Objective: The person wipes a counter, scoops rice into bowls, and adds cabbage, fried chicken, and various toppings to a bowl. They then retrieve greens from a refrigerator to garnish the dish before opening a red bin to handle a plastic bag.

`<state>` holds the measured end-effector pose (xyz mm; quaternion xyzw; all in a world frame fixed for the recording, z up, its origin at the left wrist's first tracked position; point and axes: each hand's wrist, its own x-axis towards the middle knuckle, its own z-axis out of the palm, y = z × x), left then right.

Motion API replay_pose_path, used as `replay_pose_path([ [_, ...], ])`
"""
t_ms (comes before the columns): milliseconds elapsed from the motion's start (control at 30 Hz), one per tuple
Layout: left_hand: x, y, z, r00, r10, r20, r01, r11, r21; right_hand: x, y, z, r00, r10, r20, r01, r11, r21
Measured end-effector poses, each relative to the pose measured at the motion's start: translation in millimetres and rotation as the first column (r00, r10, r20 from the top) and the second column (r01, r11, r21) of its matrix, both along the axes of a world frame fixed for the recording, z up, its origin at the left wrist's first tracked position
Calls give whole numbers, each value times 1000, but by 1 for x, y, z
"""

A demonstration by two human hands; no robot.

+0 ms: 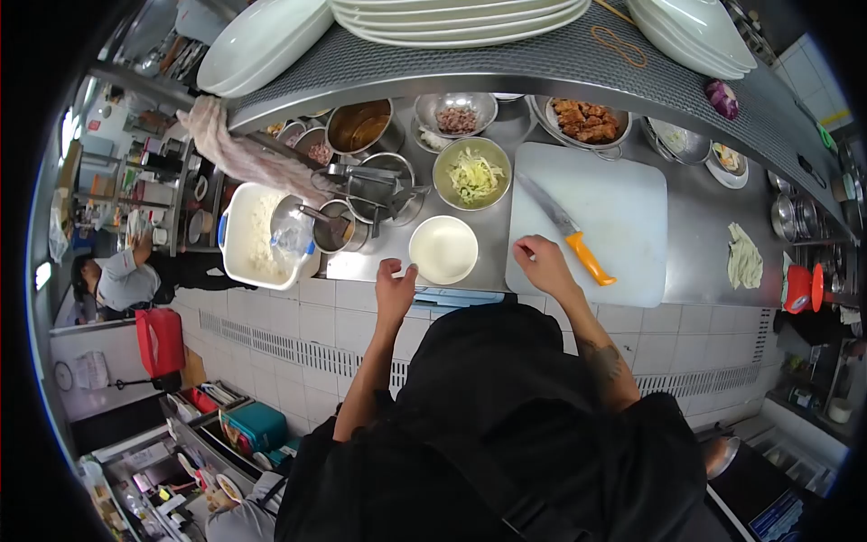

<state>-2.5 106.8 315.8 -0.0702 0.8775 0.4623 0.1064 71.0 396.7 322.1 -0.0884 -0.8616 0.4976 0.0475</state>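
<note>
A white bowl (443, 250) stands at the counter's front edge. My left hand (395, 287) is just left of it, thumb and fingers apart with nothing between them. My right hand (540, 259) hovers by the left edge of the white cutting board (623, 199), its fingers curled together; what they hold, if anything, is too small to tell. On the board lies a knife (578, 242) with an orange handle, pointing up and left. Behind the white bowl is a metal bowl of shredded cabbage (475, 177).
A white tub of rice (242, 257), metal pots (359, 131) and a bowl of browned meat (587, 122) surround the work area. A shelf with stacked plates (461, 18) overhangs the back. A cloth (745, 256) lies right. Another person (126, 275) is far left.
</note>
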Motion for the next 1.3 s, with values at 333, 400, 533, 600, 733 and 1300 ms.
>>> replay_pose_path([
  [333, 18, 10, -7, 983, -97, 153, 14, 882, 472, -37, -54, -10, 996, 9, 92, -27, 980, 196],
  [400, 27, 20, 22, 977, -133, 167, 2, 790, 613, -16, -36, 5, 1000, -8, -26, 12, 990, 139],
  [533, 27, 43, 60, 927, -367, 79, 215, 691, 690, 58, 59, 41, 859, -512, 4, 504, 843, -188],
  [600, 17, 61, 44, 872, -483, 81, 319, 687, 653, 108, 127, 44, 683, -725, 95, 730, 681, -55],
  [733, 0, 111, 37, 739, -667, 90, 539, 667, 514, 182, 220, 28, 277, -951, 135, 953, 254, -165],
  [1300, -183, 374, -15, 948, -129, 289, 42, 956, 290, 203, 310, 36, 432, -902, 25, 886, 429, 174],
])
